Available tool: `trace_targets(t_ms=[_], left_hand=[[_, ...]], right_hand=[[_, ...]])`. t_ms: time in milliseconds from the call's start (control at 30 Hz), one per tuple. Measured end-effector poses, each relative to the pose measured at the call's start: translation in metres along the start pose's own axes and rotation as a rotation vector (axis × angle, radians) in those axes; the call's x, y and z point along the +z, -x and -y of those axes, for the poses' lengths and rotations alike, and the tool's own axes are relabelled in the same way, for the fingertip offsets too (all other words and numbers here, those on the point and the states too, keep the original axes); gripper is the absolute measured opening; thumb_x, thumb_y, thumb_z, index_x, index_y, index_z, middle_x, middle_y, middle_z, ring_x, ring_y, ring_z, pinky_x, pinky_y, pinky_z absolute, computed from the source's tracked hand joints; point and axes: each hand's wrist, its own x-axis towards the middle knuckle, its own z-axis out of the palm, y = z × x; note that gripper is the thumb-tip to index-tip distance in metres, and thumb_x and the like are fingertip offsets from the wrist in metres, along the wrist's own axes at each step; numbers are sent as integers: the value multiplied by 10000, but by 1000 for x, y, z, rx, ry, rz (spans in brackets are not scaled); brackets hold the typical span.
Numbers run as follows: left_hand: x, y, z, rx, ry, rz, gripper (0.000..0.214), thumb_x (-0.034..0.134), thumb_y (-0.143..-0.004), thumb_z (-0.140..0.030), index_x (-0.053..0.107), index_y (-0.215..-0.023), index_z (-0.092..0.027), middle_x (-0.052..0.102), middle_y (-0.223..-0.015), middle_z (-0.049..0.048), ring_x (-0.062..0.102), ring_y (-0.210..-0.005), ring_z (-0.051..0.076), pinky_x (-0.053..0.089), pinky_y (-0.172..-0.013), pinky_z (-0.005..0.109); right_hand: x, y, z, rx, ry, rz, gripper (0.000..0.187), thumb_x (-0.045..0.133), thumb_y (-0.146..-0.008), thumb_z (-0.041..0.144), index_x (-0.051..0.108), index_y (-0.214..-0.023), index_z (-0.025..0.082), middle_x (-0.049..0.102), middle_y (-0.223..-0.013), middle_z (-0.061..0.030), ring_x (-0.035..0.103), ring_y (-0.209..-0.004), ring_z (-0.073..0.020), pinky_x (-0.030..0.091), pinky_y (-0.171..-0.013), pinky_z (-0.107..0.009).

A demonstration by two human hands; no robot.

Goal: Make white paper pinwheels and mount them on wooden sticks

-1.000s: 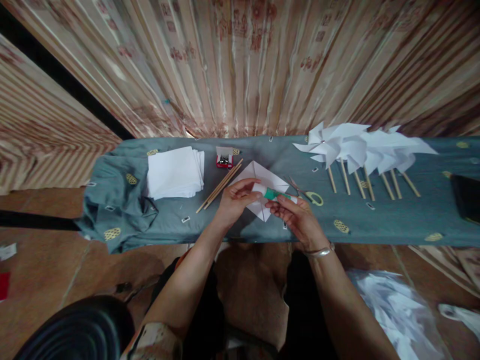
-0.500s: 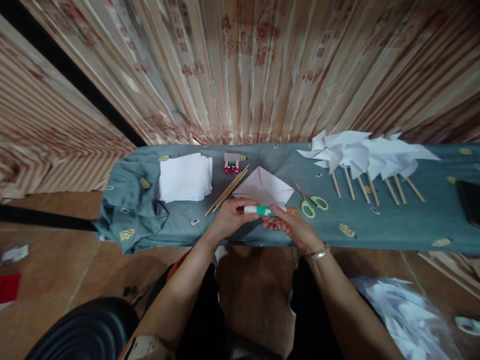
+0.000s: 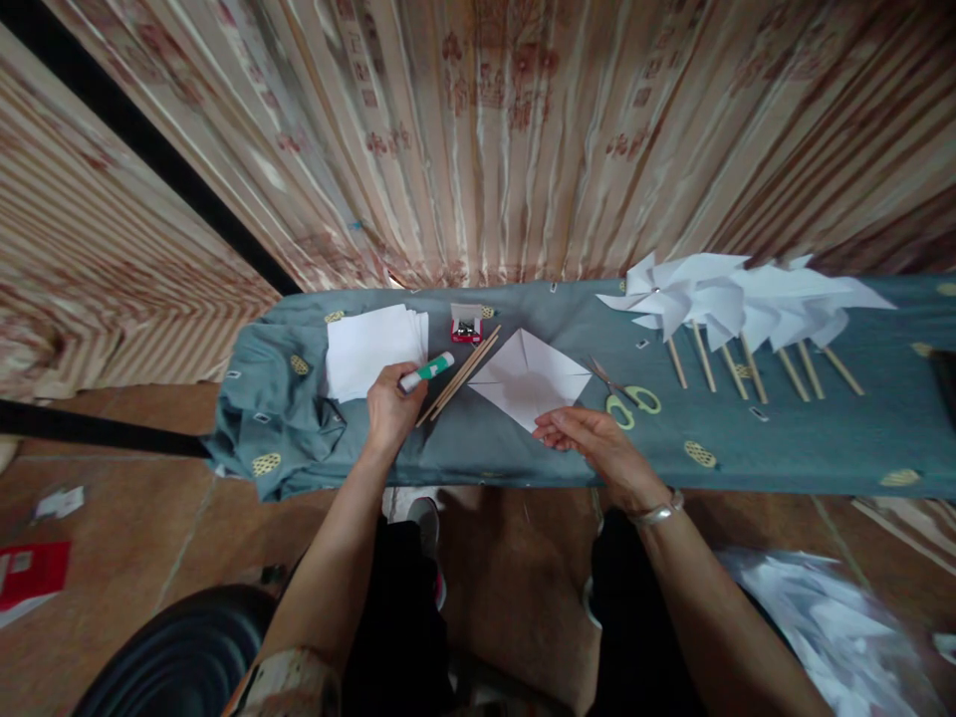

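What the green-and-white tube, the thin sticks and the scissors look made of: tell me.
Green-and-white tube: probably smooth plastic, judging by its even, rigid-looking cylinder.
Thin sticks: likely matte wood or bamboo, being pale tan and straight; any grain is too small to see.
Scissors: blades apparently metal, thin and grey; loop handles probably smooth plastic, evenly yellow-green.

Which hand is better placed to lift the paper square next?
Probably the right hand: it is at the near corner of the paper square, while the left hand holds a green-and-white tube.
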Motion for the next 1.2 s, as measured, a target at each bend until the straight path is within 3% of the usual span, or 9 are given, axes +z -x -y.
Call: trace_targets(t_ms=[100, 233, 367, 467, 533, 600, 767, 1200], left_hand=[[-1, 3, 0, 159, -196, 59, 249, 574, -755, -223, 666, -973, -148, 686, -976, 113, 613, -942, 261, 477, -869, 386], [-5, 5, -6, 234, -350, 109, 227, 596, -766, -228, 662, -968, -149, 677, -967, 118, 582, -962, 293, 462, -883, 435], [-3, 14, -23, 328, -309, 39, 305, 629, -801, -288, 640, -1081, -168, 648, -1082, 114, 542, -1057, 297, 445, -910, 458], [13, 28, -41, 546, -207, 192, 247, 621, -829, -252, 655, -1066, -187, 648, -1115, 94, 559, -1064, 268, 455, -929, 448], [27, 38, -50, 668, -172, 338, 269, 617, -830, -202, 651, -1096, -190, 622, -1230, 103, 528, -1161, 278, 439, -981, 477], [40, 43, -56, 744, -134, 382, 294, 617, -829, -173, 645, -1122, -184, 597, -1297, 117, 506, -1211, 285, 437, -997, 498], [57, 42, -58, 803, -126, 387, 283, 597, -862, -181, 643, -1141, -171, 627, -1274, 124, 509, -1245, 282, 440, -1009, 493], [65, 44, -60, 816, -61, 347, 226, 479, -940, -215, 682, -1015, -149, 716, -1036, 107, 643, -1032, 217, 509, -916, 391]], right_hand=[[-3, 1, -2, -33, 42, -8, 416, 730, -692, 576, 745, -843, 188, 753, -829, -50, 627, -697, -114, 463, -671, -248], [-12, -3, -9, -104, 149, -68, 377, 696, -726, 549, 726, -824, 186, 751, -813, -60, 644, -689, -145, 488, -656, -274], [-23, -3, -15, -301, 534, -291, 294, 605, -821, 458, 716, -890, 195, 748, -834, -71, 663, -702, -195, 519, -678, -331], [-25, -3, -17, -484, 867, -407, 293, 506, -893, 334, 698, -1053, 181, 734, -1038, -112, 676, -922, -250, 514, -882, -414], [-25, -4, -18, -576, 983, -380, 336, 447, -919, 273, 659, -1154, 163, 684, -1186, -134, 614, -1120, -270, 453, -1016, -452], [-23, -7, -21, -618, 1043, -308, 375, 408, -930, 237, 614, -1232, 150, 624, -1289, -144, 544, -1234, -268, 414, -1076, -462], [-21, -12, -26, -623, 1090, -184, 413, 382, -918, 183, 583, -1278, 158, 594, -1316, -140, 506, -1268, -277, 399, -1097, -498], [-26, -8, -24, -603, 1057, -155, 481, 421, -800, 58, 603, -1240, 132, 592, -1319, -148, 519, -1270, -253, 399, -1105, -459]])
